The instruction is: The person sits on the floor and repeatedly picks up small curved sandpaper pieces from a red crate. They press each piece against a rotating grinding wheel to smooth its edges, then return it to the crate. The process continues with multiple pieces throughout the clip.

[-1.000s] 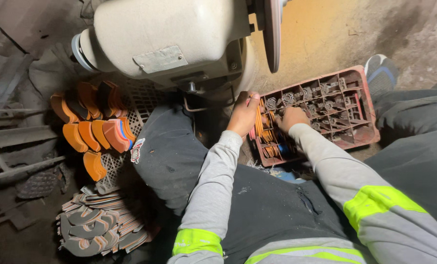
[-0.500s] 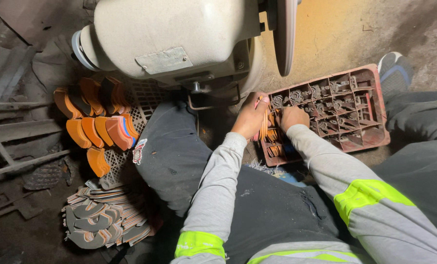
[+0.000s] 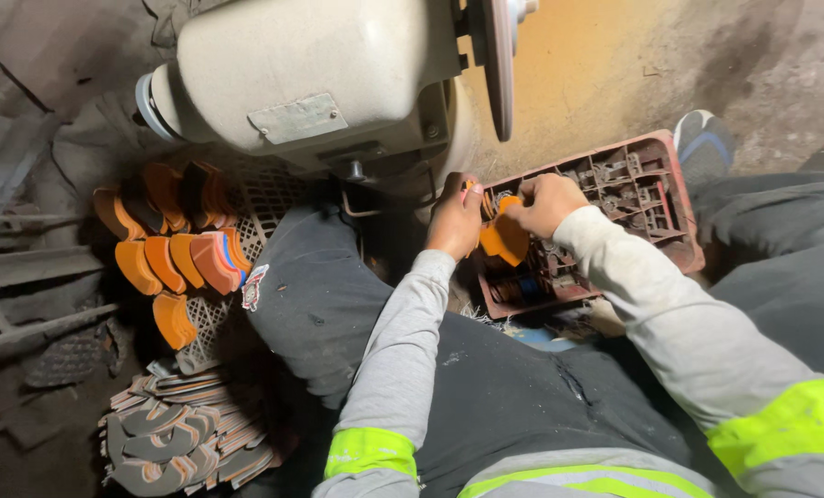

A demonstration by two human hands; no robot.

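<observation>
My left hand [image 3: 456, 219] rests at the left edge of a red plastic crate [image 3: 672, 175] on the floor, its fingers around a small orange piece that I can barely see. My right hand [image 3: 545, 201] is closed on a curved orange piece [image 3: 504, 237] lifted just above the crate's left compartments. Both arms wear grey sleeves with yellow reflective bands. I sit with dark trousers, legs either side of the crate.
A cream bench grinder motor [image 3: 315, 78] with a thin disc [image 3: 499, 65] hangs just above my hands. Several orange curved pieces [image 3: 172, 249] lie on a grid tray at left, and a stack of grey soles [image 3: 177, 443] below them. A shoe [image 3: 704, 143] sits beyond the crate.
Both hands were down inside the crate's left side. My right hand has since lifted an orange curved piece out of it, and the view has shifted slightly.
</observation>
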